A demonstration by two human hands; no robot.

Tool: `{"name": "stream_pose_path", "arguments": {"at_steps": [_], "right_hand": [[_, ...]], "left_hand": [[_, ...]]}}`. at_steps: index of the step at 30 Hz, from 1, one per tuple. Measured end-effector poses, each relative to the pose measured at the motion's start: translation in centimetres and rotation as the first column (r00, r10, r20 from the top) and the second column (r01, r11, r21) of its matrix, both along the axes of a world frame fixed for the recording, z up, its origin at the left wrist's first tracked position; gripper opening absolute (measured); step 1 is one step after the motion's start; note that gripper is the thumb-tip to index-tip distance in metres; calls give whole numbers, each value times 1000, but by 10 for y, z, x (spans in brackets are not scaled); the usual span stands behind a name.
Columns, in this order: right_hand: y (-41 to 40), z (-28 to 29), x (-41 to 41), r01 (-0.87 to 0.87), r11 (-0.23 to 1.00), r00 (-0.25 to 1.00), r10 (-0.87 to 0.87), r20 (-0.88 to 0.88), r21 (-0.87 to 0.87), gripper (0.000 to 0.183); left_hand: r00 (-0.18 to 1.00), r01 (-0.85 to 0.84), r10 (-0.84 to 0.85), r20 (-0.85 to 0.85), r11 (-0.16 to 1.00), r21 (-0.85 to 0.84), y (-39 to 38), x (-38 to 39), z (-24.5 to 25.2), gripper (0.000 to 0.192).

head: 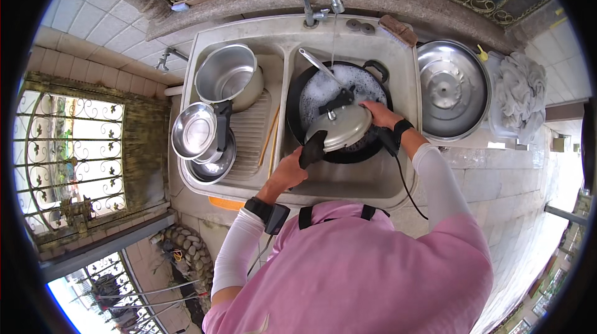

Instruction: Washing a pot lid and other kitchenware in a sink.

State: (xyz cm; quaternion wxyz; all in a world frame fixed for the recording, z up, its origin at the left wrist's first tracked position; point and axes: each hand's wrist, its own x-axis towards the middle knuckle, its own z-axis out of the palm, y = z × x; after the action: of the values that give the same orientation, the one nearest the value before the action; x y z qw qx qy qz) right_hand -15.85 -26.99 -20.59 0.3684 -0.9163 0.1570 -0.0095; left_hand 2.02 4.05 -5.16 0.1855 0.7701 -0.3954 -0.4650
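Observation:
My left hand [288, 171] grips the black handle of a metal pressure cooker lid [347, 128]. On the far right edge of that lid are the fingers of my right hand [383, 116]. The lid is held tilted over a large black pan [295, 117] that stands in the right sink basin. White suds [345, 75] cover the water in the pan. A utensil with a metal handle [316, 61] leans into the suds; its lower end is hidden. From the faucet [335, 1], a thin stream of water falls into the pan.
On the left drainboard [247, 147] stand a pressure cooker pot [228, 75], stacked metal bowls [195, 130] and chopsticks [269, 136]. A scrub brush [398, 31] and two round dark pieces [360, 26] lie on the back rim. To the right are a metal basin [452, 91] and grey cloth [520, 87].

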Motion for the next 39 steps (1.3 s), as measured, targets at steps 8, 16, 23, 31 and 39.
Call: {"name": "stream_pose_path", "arguments": {"at_steps": [8, 16, 23, 31, 39], "right_hand": [[26, -37, 6, 311, 909, 950, -306, 64, -279, 49], [41, 13, -18, 664, 728, 745, -663, -69, 174, 41], [119, 109, -13, 244, 968, 921, -215, 324, -54, 42], [170, 106, 10, -91, 944, 969, 157, 191, -317, 43], [151, 101, -12, -218, 897, 961, 266, 75, -385, 45]], "left_hand": [[905, 95, -59, 421, 993, -64, 11, 17, 13, 78], [856, 113, -117, 504, 993, 40, 19, 12, 13, 77], [863, 146, -175, 475, 984, 97, 7, 8, 16, 73], [871, 205, -248, 425, 968, 145, -15, 29, -17, 66], [870, 251, -298, 393, 954, 165, -23, 41, -23, 54]]}}
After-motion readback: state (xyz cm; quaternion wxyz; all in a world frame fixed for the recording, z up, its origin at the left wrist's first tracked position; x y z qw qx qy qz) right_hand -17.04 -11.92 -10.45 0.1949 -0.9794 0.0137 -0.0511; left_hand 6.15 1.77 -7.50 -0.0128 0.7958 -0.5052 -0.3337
